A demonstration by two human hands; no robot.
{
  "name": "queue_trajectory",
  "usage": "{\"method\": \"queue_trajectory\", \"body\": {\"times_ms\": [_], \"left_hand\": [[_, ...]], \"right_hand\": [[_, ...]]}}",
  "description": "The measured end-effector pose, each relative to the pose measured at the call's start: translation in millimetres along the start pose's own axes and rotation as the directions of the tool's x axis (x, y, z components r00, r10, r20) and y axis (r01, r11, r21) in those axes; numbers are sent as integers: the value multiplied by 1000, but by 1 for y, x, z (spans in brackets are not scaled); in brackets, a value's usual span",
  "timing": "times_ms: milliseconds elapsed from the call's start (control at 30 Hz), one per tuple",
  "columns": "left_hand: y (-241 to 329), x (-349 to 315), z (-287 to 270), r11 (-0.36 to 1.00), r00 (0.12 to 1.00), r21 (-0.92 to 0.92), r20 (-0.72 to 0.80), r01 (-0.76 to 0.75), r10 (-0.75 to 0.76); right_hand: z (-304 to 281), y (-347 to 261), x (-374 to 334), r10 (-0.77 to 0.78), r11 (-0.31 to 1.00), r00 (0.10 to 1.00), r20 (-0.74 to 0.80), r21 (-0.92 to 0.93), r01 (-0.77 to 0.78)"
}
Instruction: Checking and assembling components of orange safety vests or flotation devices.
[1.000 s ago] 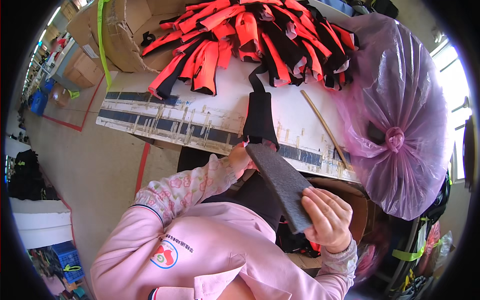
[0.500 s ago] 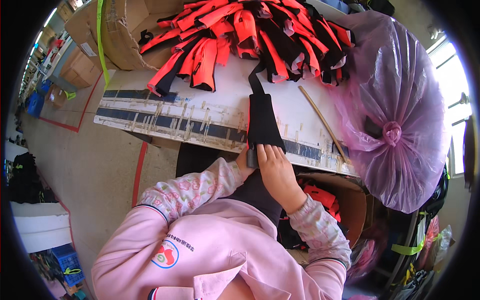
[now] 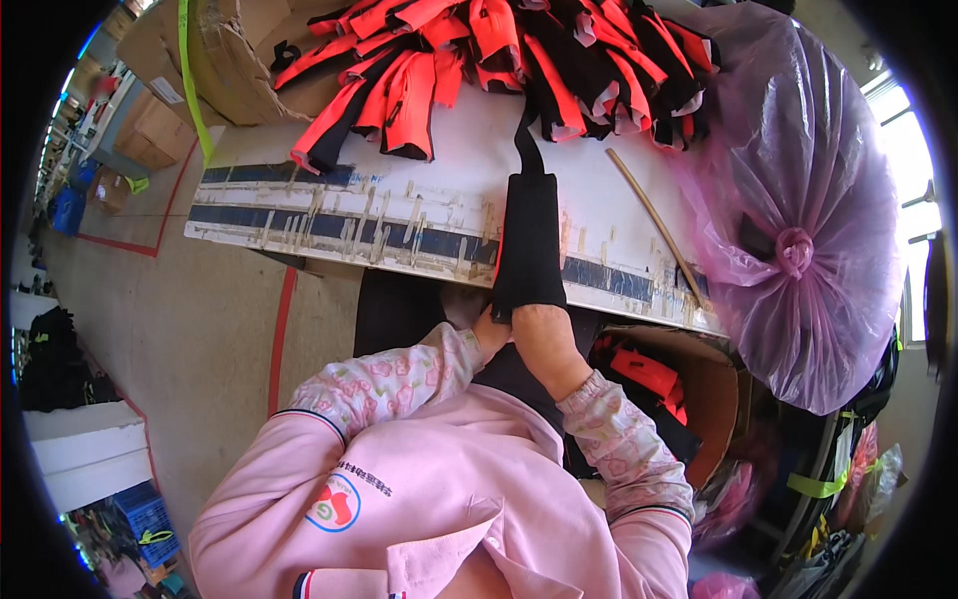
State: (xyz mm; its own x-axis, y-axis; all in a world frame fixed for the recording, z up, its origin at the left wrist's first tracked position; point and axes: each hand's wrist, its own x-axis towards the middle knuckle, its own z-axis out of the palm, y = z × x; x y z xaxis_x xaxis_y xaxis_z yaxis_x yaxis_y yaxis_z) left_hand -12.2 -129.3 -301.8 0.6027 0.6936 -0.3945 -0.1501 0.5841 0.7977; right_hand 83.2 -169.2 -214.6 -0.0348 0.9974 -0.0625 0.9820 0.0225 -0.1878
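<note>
A black fabric sleeve (image 3: pixel 531 240) with a thin orange edge lies lengthwise over the table's front edge. From its far end a narrow black strap (image 3: pixel 528 150) runs up toward a heap of similar orange and black pieces (image 3: pixel 479 50). My right hand (image 3: pixel 542 327) is inside the sleeve's near opening, its fingers hidden by the cloth. Beside it, my left hand (image 3: pixel 489 331) grips the near left corner of the opening; its fingertips are partly covered.
On the white, tape-marked table (image 3: pixel 419 190) lies a thin wooden stick (image 3: pixel 651 220). A big purple plastic bag (image 3: pixel 808 190) bulges at the right. An open carton (image 3: pixel 215 60) stands far left. Under the table, another carton (image 3: pixel 720 409) holds orange and black pieces.
My right hand has slid from on top of the sleeve's near end into its opening. The sleeve has shifted slightly right and straightened. My left hand stays at the near left corner.
</note>
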Motion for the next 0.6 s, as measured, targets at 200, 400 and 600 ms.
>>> {"method": "queue_trajectory", "body": {"times_ms": [200,400,600], "left_hand": [[-60,30,-40,538,833,663,257,-521,490],[13,3,-6,922,989,388,131,14,-70],[13,3,-2,929,992,361,116,-82,43]], "right_hand": [[15,-7,6,36,998,998,-51,-55,-38],[31,9,31,-30,996,984,-177,79,45],[54,24,49,42,951,971,-235,308,33]]}}
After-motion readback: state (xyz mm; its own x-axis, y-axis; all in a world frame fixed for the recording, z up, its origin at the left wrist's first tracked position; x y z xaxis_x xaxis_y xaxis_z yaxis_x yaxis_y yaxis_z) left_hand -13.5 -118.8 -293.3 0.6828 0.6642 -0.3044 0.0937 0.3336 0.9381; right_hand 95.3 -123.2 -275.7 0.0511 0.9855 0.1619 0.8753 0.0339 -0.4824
